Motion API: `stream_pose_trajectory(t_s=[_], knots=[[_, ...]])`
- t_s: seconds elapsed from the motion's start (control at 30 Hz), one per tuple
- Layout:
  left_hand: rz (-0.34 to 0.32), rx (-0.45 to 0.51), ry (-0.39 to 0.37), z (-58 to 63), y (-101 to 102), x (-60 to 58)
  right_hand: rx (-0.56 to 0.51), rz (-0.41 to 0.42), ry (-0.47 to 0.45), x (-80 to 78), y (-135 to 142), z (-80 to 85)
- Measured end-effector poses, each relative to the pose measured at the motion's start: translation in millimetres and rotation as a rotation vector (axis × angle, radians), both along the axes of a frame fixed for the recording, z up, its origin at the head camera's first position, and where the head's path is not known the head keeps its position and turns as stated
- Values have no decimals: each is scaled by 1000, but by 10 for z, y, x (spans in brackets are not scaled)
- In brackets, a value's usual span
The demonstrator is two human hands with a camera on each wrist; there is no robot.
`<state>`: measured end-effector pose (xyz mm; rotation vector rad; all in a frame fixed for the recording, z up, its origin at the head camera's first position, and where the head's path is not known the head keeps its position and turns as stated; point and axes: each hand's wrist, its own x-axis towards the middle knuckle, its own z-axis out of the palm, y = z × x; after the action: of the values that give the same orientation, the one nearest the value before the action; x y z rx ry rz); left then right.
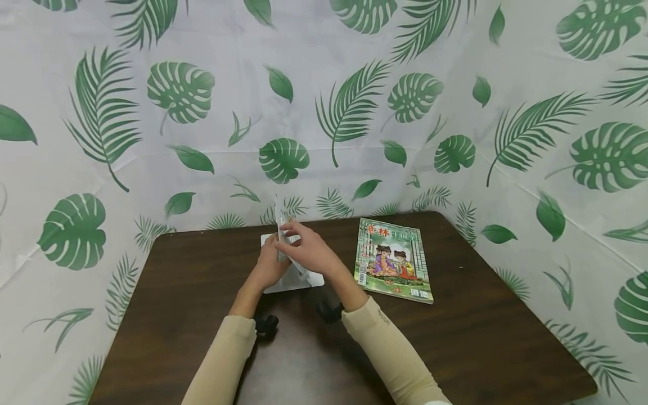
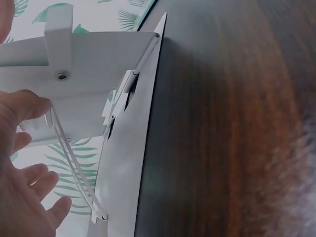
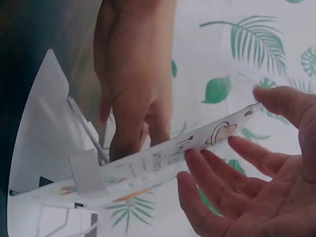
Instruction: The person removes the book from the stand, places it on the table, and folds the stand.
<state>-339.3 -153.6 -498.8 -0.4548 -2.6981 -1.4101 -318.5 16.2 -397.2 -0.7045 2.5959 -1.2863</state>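
Note:
A white folding book stand [image 1: 309, 278] rests with its flat base on the table, its panel raised steeply and seen nearly edge-on in the head view. Behind the panel, my left hand [image 2: 24, 163] has its thumb at the upper end of the wire prop [image 2: 74, 163], whose lower end meets the base. The other left fingers curl loosely below. My right hand [image 3: 256, 168] holds the panel [image 3: 197, 143] by its outer part, thumb at the edge and fingertips along the printed face with lettering and a small planet drawing. A clip [image 3: 88, 170] sticks out near the panel's lower edge.
To the right of the stand lies a magazine [image 1: 392, 261] with an illustrated cover, flat on the dark brown wooden table [image 1: 486, 332]. Leaf-patterned white cloth [image 1: 233, 112] hangs behind and beside the table. Dark wrist devices [image 1: 266, 326] sit by both sleeves.

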Motion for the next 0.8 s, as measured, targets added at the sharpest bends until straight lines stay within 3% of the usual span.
stream_pose_trajectory(t_s=[0.2,0.33,0.47,0.53,0.67,0.8], knots=[[45,2,66,-13,5,2,-35,-36,0,32,-25,-15],[57,-2,123,-115,-7,-31,-62,-53,11,48,-50,-45],[119,-45,56,-120,1,-11,-78,-83,38,70,-73,-92],[169,-68,-4,-26,28,51,-88,-101,52,78,-82,-107],[229,-129,-21,-13,56,49,-113,-118,52,88,-88,-126],[250,-97,-29,-44,79,34,-130,-120,38,90,-87,-145]])
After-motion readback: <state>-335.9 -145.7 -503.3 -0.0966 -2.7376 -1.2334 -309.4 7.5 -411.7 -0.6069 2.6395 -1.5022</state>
